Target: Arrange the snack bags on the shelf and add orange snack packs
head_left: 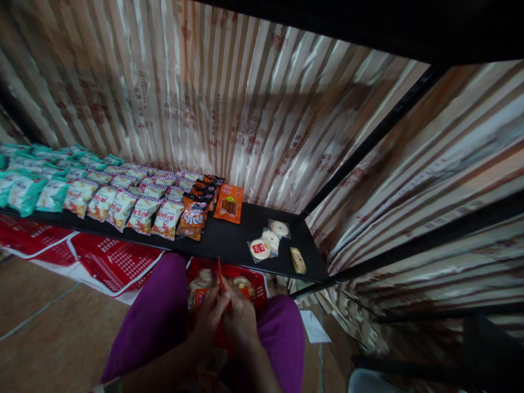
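Observation:
Both my hands are together between my knees, over a red basket (pixel 260 278). A thin orange-red snack packet (pixel 220 270), seen edge-on, stands up from between them. My left hand (pixel 212 311) and my right hand (pixel 239 314) are closed around its lower part, which the fingers partly hide. Inside the basket lie round pale pastries in clear wrap (pixel 200 279) and more orange packets (pixel 200 297). On the black shelf (pixel 229 240) just beyond, a flat orange packet (pixel 229 204) lies beside a row of orange-and-black snack bags (pixel 191 218).
Rows of striped white snack bags (pixel 143 213) and teal bags (pixel 51 194) fill the shelf's left side. Wrapped round pastries (pixel 270 239) and a small yellowish packet (pixel 298 261) lie at its right. Red baskets (pixel 112 262) stand below. A black post (pixel 364 136) rises at right.

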Action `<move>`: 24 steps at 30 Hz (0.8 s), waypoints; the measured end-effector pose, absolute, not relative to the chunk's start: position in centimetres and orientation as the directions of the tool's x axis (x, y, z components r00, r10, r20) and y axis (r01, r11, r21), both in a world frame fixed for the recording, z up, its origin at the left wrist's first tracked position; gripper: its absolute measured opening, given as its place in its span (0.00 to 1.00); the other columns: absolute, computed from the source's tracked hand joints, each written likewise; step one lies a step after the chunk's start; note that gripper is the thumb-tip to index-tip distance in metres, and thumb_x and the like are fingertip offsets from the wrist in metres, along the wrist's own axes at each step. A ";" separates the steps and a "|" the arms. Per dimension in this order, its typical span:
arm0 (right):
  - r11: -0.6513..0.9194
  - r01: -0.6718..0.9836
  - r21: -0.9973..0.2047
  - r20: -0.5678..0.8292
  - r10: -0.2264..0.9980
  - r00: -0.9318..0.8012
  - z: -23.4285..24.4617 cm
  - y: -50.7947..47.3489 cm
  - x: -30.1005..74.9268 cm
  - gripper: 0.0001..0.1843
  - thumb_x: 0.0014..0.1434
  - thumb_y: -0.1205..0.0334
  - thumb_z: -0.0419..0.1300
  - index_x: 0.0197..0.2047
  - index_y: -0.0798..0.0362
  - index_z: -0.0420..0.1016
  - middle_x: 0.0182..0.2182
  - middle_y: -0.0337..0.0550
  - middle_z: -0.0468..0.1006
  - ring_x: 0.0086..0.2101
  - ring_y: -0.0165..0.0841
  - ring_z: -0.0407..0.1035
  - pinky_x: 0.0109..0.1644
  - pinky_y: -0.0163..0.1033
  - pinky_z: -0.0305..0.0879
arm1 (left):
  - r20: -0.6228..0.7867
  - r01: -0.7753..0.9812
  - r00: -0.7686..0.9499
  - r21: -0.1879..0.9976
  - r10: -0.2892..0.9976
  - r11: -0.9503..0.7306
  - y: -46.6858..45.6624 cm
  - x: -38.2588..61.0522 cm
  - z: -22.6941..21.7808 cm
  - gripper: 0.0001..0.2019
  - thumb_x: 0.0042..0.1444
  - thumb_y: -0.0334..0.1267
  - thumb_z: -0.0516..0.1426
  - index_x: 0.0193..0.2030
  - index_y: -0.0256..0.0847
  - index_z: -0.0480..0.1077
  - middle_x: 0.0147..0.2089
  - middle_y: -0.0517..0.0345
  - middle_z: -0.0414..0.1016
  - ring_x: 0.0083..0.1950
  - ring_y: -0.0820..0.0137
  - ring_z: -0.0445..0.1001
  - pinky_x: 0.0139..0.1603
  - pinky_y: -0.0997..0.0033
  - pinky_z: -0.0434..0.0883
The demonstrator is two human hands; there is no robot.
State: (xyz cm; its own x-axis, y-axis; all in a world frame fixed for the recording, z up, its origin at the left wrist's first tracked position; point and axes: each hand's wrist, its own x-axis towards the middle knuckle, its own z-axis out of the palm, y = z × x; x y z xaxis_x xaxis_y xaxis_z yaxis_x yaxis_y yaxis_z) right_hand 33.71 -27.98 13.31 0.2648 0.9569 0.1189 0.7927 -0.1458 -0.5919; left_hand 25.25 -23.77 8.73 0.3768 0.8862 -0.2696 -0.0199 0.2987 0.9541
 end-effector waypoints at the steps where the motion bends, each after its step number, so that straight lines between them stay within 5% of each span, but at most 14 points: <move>1: -0.147 0.808 -0.570 0.134 0.954 0.268 13.3 -28.0 33.4 0.28 0.58 0.71 0.50 0.61 0.49 0.65 0.45 0.48 0.78 0.45 0.35 0.73 0.51 0.39 0.68 | -0.264 -0.034 0.392 0.953 0.882 0.300 -23.7 25.2 9.1 0.26 0.45 0.58 0.57 0.43 0.39 0.72 0.48 0.46 0.75 0.55 0.55 0.70 0.60 0.58 0.64; 14: -0.125 0.806 -0.578 0.217 0.929 0.300 12.8 -27.8 32.2 0.25 0.61 0.63 0.47 0.60 0.52 0.67 0.41 0.57 0.75 0.34 0.40 0.73 0.39 0.45 0.71 | -0.290 -0.095 0.433 0.927 0.854 0.363 -23.3 24.7 11.7 0.25 0.48 0.60 0.55 0.39 0.38 0.74 0.41 0.47 0.78 0.49 0.55 0.74 0.55 0.58 0.68; 24: -0.087 0.801 -0.593 0.274 0.913 0.302 11.7 -27.7 31.2 0.24 0.57 0.67 0.52 0.57 0.52 0.70 0.50 0.54 0.71 0.49 0.41 0.68 0.53 0.46 0.66 | -0.315 -0.185 0.324 0.904 0.892 0.387 -21.9 24.7 11.7 0.21 0.42 0.57 0.58 0.33 0.39 0.70 0.33 0.51 0.78 0.41 0.57 0.77 0.47 0.59 0.71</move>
State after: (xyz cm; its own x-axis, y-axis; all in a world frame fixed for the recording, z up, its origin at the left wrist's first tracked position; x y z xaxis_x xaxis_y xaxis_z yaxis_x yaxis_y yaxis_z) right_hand 31.17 -27.67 11.72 0.3016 0.9133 0.2736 0.8005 -0.0867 -0.5930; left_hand 24.75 -21.88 11.72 0.3235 0.8921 -0.3155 -0.1849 0.3866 0.9035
